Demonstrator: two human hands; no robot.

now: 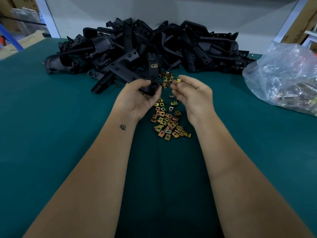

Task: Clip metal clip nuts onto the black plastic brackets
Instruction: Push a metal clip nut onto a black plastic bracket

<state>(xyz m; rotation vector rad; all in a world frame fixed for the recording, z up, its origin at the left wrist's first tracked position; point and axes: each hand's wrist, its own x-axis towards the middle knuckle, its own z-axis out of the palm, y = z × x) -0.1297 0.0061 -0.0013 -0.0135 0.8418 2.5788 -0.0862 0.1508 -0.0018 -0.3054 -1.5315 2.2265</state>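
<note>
Lying at three o'clock on the green tabletop (51, 134), a clear plastic bag (283, 74) is seen filled with metal clips. A black bracket (152, 74), with one clip nut (154, 65) already fitted, is gripped upright by the left hand (137, 98). A single clip nut (178, 81) is pinched by the right hand (193, 95), just beside the bracket at its three o'clock. Loose clip nuts (167, 121) are scattered below both hands; a bracket pile (145, 43) is heaped at twelve o'clock.

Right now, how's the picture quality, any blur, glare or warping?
Head view: dim and even, no hard shadows; the left hand, bracket, right hand and clip nut are fairly sharp; wide-angle warping bends the table edges; boxes behind are blurred; the bag shows mild glare.
</note>
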